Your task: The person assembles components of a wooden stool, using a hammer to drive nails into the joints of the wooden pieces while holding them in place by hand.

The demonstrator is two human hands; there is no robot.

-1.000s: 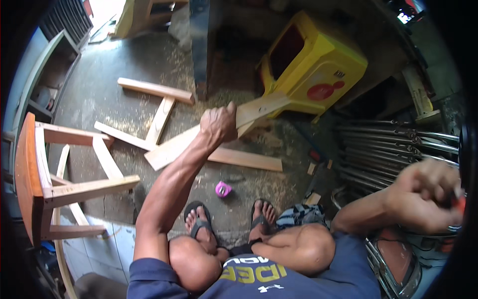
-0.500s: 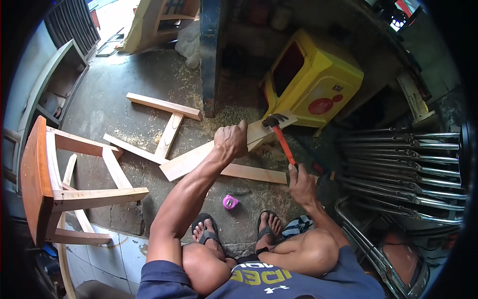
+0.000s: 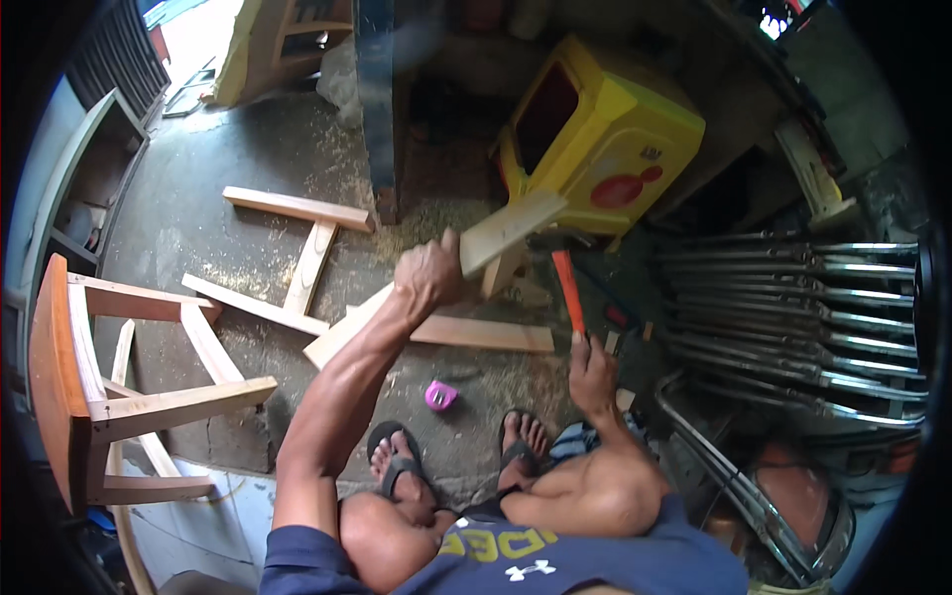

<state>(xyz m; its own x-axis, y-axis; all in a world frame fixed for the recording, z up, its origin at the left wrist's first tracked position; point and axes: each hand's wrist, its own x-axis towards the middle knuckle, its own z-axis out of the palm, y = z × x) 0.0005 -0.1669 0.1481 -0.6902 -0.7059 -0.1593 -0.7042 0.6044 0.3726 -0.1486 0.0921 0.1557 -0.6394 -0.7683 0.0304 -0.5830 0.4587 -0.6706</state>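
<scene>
In the head view, the left hand (image 3: pixel 428 273) has its fingers closed tightly around a long pale board (image 3: pixel 511 233), which lies slantwise in front of the person, its far end near the yellow stool (image 3: pixel 635 129). The right hand (image 3: pixel 592 372) has its fingers wrapped on the orange handle of a hammer (image 3: pixel 568 288); the hammer's dark head is beside the far part of the board, but I cannot tell if they touch. Another plank (image 3: pixel 486 334) lies lower, partly behind the left arm. In my judgement, a badly aimed blow could hit the left hand, because it grips the board not far from the hammer. The board could also twist or jump if it is weakly supported below. The feet (image 3: pixel 402 461) in open sandals would have little protection from a falling piece.
</scene>
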